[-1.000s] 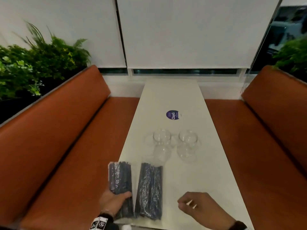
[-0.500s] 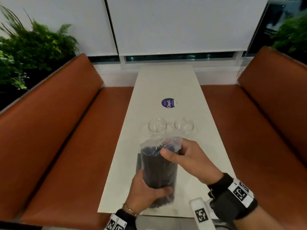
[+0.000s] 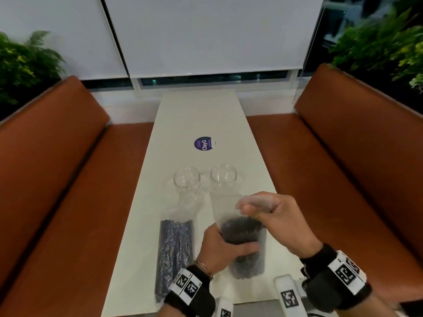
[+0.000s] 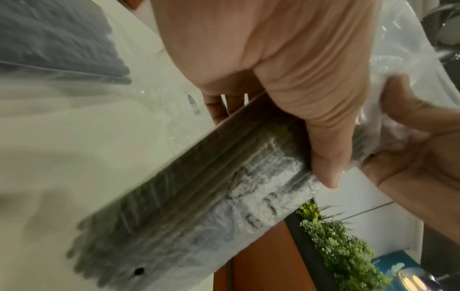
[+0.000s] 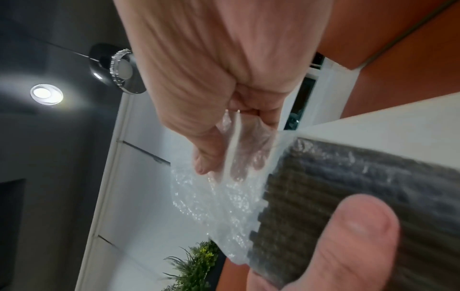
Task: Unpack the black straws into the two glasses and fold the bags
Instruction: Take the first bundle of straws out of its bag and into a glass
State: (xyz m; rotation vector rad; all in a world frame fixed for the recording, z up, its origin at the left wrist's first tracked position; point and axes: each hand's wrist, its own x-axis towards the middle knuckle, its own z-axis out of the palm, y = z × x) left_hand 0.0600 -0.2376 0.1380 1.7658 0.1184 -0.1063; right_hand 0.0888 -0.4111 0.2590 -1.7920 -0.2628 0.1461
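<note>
Two hands on one bag: left hand gripping the straws, right hand pinching the top open. Next you're tipping it toward the glasses.

In front of you runs a long white table between two orange benches; near its middle sits a round purple sticker; closer to you two clear glasses stand side by side, apart from each other; on the left near edge a clear bag of black straws lies flat, its loose open end reaching toward the left glass.
</note>
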